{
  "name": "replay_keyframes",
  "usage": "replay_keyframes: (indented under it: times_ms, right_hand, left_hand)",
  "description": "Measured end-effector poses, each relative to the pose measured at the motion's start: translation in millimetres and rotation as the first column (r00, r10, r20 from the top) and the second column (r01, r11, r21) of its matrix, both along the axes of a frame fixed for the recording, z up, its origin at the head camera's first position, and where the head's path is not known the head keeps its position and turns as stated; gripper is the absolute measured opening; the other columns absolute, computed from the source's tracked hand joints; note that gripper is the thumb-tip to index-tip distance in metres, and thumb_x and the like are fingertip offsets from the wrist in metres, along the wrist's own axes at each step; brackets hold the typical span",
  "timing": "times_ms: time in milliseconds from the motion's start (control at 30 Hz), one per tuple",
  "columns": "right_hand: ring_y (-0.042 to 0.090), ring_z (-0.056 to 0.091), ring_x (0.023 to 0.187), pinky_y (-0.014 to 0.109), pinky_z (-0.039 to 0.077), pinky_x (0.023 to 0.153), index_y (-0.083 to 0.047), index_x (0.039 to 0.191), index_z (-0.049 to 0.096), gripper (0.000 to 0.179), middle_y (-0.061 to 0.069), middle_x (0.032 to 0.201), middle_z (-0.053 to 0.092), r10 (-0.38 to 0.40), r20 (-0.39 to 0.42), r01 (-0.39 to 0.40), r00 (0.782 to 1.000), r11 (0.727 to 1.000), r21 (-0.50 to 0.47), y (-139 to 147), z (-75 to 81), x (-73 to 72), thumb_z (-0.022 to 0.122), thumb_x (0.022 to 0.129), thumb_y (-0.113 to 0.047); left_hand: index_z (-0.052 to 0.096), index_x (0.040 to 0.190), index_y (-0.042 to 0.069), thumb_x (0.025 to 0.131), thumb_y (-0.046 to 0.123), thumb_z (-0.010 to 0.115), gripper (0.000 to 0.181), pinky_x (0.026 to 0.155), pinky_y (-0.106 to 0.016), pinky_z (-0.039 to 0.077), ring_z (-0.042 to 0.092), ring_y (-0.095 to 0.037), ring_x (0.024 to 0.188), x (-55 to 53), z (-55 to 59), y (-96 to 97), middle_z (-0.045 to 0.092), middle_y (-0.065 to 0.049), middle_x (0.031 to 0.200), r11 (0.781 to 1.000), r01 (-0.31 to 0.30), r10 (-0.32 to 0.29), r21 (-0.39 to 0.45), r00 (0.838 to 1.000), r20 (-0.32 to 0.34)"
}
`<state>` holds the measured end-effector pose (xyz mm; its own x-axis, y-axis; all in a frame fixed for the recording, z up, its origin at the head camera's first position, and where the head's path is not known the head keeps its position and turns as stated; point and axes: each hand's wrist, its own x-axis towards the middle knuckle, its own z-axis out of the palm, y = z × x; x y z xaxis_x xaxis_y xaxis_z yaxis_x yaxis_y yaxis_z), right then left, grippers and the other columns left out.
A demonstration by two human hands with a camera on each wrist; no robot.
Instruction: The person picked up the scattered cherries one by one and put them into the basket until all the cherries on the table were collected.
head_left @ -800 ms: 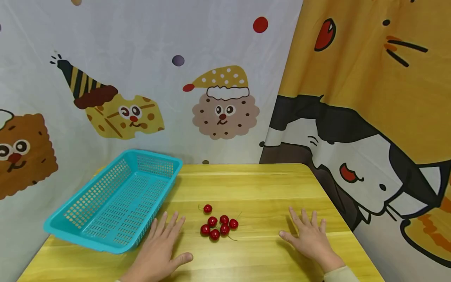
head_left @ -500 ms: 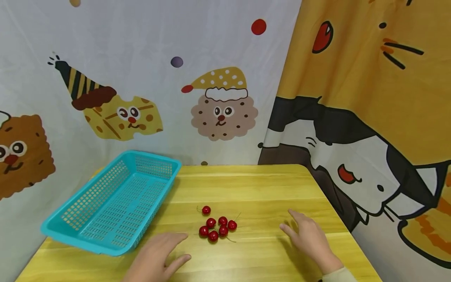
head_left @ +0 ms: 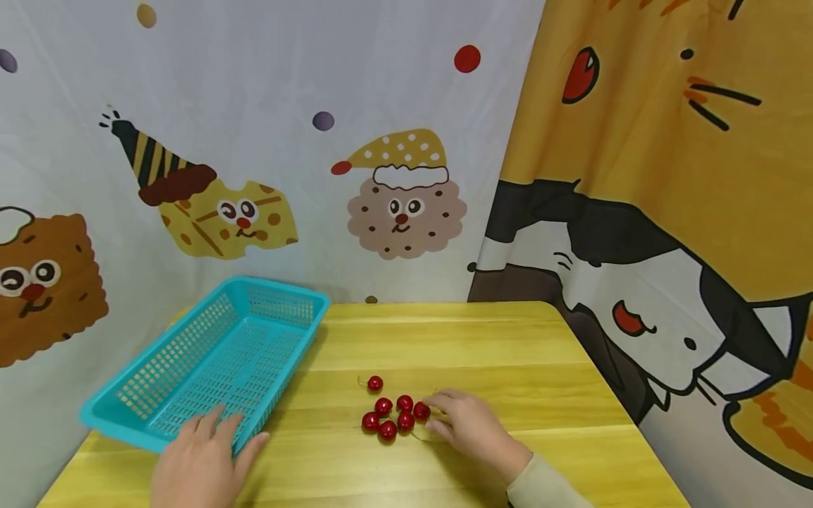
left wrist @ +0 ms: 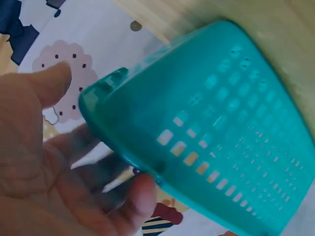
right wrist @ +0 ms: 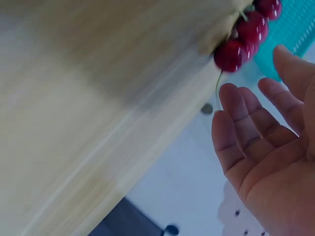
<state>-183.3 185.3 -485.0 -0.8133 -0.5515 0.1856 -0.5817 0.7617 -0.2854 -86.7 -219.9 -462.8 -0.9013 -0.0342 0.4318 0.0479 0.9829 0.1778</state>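
Note:
A turquoise plastic basket with perforated walls stands on the left of the table. My left hand is at its near end, fingers over the rim in the head view. In the left wrist view the fingers of the left hand lie around the basket's rim, thumb apart from it. Several red cherries with thin stems lie clustered mid-table, one cherry slightly behind. My right hand has its fingertips right at the rightmost cherry. In the right wrist view its fingers are loosely bent and spread near the cherries.
The yellow wood-grain table has its far edge close to a white cloth backdrop printed with cartoon snacks. On the right, an orange curtain with cartoon animals hangs beside the table's edge.
My left hand has moved left from the table to the basket's near end. The right hand has moved left to the cherries. Basket and cherries stay in place.

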Motion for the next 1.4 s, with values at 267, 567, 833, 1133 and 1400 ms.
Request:
replay_keyframes:
  times_ms: [267, 567, 833, 1133, 1400]
  right_hand:
    - [0.019, 0.077, 0.102, 0.044, 0.062, 0.09, -0.012, 0.123, 0.077, 0.038, 0.001, 0.115, 0.079, 0.004, -0.105, 0.006, 0.994, 0.995, 0.101, -25.3, -11.2, -10.9, 0.087, 0.089, -0.026]
    - [0.017, 0.076, 0.097, 0.044, 0.062, 0.086, -0.017, 0.116, 0.08, 0.032, -0.002, 0.109, 0.079, -0.002, -0.101, 0.014, 0.995, 0.993, 0.116, -28.2, -17.0, -12.3, 0.089, 0.086, -0.023]
    - [0.019, 0.077, 0.095, 0.041, 0.063, 0.083, -0.016, 0.114, 0.079, 0.028, 0.001, 0.109, 0.079, -0.017, -0.093, 0.026, 0.996, 0.994, 0.103, -22.2, -23.5, -11.8, 0.088, 0.087, -0.02]
    - [0.025, 0.078, 0.099, 0.042, 0.064, 0.086, -0.01, 0.118, 0.078, 0.031, 0.006, 0.114, 0.079, -0.036, -0.027, 0.037, 0.999, 0.997, 0.071, -18.0, -17.8, -15.5, 0.087, 0.088, -0.016]
    - [0.024, 0.078, 0.101, 0.036, 0.064, 0.083, -0.006, 0.124, 0.076, 0.032, 0.009, 0.117, 0.079, -0.007, -0.065, 0.005, 0.998, 1.0, -0.031, -34.8, 27.1, -29.9, 0.082, 0.095, -0.017]
  left_hand:
    - [0.08, 0.109, 0.012, 0.095, 0.046, 0.078, 0.036, 0.077, -0.051, 0.05, 0.073, -0.029, 0.08, -0.1, -4.6, -1.0, 0.08, -0.002, 0.087, 0.997, 0.023, -0.01, -0.073, 0.985, 0.171]
    - [0.076, 0.128, 0.006, 0.099, 0.04, 0.076, 0.044, 0.091, -0.055, 0.051, 0.079, -0.03, 0.102, -8.5, -16.6, 23.8, 0.083, -0.007, 0.11, 0.988, 0.142, -0.15, 0.057, 0.97, 0.192]
    - [0.073, 0.137, 0.016, 0.093, 0.051, 0.079, 0.056, 0.095, -0.046, 0.056, 0.078, -0.021, 0.105, -11.4, -14.6, 55.8, 0.082, 0.0, 0.112, 0.971, 0.237, -0.239, 0.036, 0.948, 0.21]
    - [0.075, 0.127, 0.019, 0.084, 0.065, 0.081, 0.063, 0.102, -0.058, 0.054, 0.075, -0.029, 0.111, -15.1, -10.3, 41.4, 0.08, -0.002, 0.118, 0.979, 0.19, -0.202, 0.068, 0.91, 0.361]
    - [0.071, 0.088, 0.03, 0.081, 0.04, 0.091, 0.023, 0.079, -0.039, 0.055, 0.067, -0.01, 0.081, -11.4, -25.9, 14.9, 0.071, 0.016, 0.084, 0.953, 0.295, -0.279, -0.074, 0.944, 0.176]
